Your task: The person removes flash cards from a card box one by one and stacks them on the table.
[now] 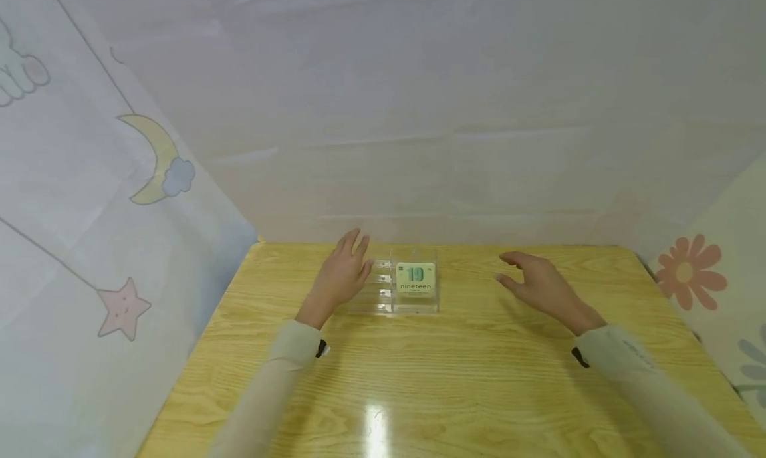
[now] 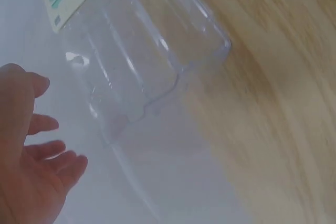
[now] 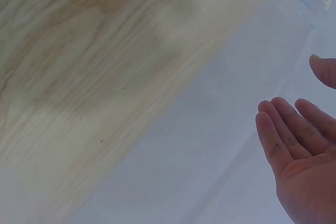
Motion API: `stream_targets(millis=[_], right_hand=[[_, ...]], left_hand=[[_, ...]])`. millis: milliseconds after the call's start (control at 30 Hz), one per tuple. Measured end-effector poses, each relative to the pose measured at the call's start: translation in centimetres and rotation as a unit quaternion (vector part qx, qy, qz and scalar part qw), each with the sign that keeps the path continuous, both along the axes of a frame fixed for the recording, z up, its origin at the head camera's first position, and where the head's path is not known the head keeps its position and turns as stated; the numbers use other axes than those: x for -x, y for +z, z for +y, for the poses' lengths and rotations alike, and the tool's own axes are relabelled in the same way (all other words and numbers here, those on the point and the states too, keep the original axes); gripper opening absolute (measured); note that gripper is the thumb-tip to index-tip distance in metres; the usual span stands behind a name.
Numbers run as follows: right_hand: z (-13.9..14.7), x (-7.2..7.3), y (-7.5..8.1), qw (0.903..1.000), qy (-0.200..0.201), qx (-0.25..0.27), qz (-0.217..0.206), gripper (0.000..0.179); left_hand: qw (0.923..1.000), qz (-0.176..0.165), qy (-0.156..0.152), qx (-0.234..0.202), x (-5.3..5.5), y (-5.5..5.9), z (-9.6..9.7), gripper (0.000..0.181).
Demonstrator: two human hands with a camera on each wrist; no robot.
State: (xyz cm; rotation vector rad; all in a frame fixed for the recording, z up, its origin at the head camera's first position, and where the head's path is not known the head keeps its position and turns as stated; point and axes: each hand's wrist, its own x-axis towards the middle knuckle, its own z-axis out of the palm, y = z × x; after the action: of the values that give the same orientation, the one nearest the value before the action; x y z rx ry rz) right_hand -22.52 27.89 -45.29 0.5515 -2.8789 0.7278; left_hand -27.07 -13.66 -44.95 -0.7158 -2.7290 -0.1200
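Observation:
A clear plastic tray (image 1: 383, 307) with narrow slots on its left side sits near the back of the wooden table. In its right part is a pale yellow card (image 1: 415, 278) printed "19 nineteen"; whether it is one card or a stack, I cannot tell. My left hand (image 1: 342, 272) is beside the slotted side, fingers relaxed and holding nothing; in the left wrist view the tray appears apart from the fingertips. Off to the right of the tray, my right hand (image 1: 541, 285) hovers over the table with thumb and fingers apart, holding nothing.
The wooden table (image 1: 455, 391) runs back to a pale cloth wall (image 1: 419, 145). More printed sheeting stands at both sides, with a moon (image 1: 157, 153) and a star (image 1: 124, 309) on the left and a flower (image 1: 688, 272) on the right.

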Motion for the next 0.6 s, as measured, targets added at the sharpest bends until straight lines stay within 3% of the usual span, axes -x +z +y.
stream_targets(millis=[167,433,600], right_hand=[[-1.1,0.2,-0.3,1.0,0.003,0.004,0.0,0.051],[-2.9,0.2,-0.3,0.9999,0.011,0.01,-0.001,0.05],[-4.3,0.5,0.0,0.9996,0.018,0.02,0.006,0.049]], left_hand=[[0.9992,-0.022,0.033,-0.002,-0.1,-1.1,1.1,0.063],[0.9992,-0.025,0.028,-0.016,-0.2,-2.9,2.2,0.061],[0.9987,-0.012,0.036,0.033,-0.2,-3.2,2.6,0.06]])
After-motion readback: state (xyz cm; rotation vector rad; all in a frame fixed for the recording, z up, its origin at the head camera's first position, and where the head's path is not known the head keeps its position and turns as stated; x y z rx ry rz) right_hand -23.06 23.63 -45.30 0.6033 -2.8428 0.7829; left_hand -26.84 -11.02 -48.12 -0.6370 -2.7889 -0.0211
